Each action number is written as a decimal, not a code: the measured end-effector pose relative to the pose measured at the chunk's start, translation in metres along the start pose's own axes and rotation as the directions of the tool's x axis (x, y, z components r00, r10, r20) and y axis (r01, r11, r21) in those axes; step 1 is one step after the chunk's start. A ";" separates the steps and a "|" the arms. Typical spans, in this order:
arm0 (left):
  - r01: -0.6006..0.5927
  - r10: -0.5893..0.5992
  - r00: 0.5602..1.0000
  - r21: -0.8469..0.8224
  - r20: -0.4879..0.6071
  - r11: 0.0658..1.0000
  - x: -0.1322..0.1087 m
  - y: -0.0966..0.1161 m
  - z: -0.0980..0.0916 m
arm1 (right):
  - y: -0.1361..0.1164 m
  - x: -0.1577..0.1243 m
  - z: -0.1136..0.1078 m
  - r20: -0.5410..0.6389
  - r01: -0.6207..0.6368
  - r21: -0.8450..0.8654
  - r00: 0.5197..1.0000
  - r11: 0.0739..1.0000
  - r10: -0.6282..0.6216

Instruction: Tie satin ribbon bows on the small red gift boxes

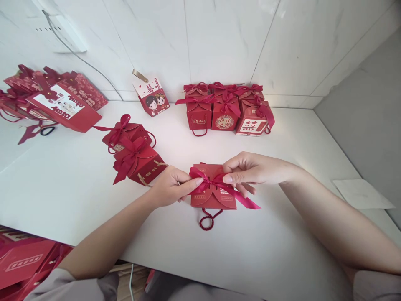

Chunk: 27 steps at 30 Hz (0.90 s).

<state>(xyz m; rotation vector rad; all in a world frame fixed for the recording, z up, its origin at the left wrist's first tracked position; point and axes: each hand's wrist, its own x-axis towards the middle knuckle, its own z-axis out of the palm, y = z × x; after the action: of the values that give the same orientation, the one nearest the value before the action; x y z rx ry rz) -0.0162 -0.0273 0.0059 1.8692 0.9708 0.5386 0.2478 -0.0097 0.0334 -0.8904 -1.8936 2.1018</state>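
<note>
In front of me a red gift box point(206, 201) stands on the white table, seen from above with its curved top flaps folded together. A dark red ribbon point(211, 182) is tied in a bow across its top. My left hand point(173, 184) pinches the bow's left loop between thumb and fingers. On the other side, my right hand point(242, 171) pinches the right loop. One ribbon tail hangs out to the right, beneath my right fingers. A twisted cord handle point(206, 221) lies looped on the table at the box's near side.
Two bow-tied boxes point(138, 163) stand left of my left hand. Several more point(224, 113) line the back wall, near a single box with cartoon figures point(153, 100). Red gift bags point(67, 106) pile up at far left. A white sheet point(363, 193) lies at right.
</note>
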 end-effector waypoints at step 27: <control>-0.189 0.188 0.982 -0.060 -0.019 0.980 0.010 -0.008 -0.019 | 0.005 -0.004 -0.013 0.002 -0.059 -0.022 0.998 0.998 0.059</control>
<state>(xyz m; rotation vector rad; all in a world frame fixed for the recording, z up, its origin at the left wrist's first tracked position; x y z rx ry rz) -0.0273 -0.0071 0.0074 1.9153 0.7813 0.6867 0.2593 -0.0011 0.0296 -0.9594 -1.9187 2.1200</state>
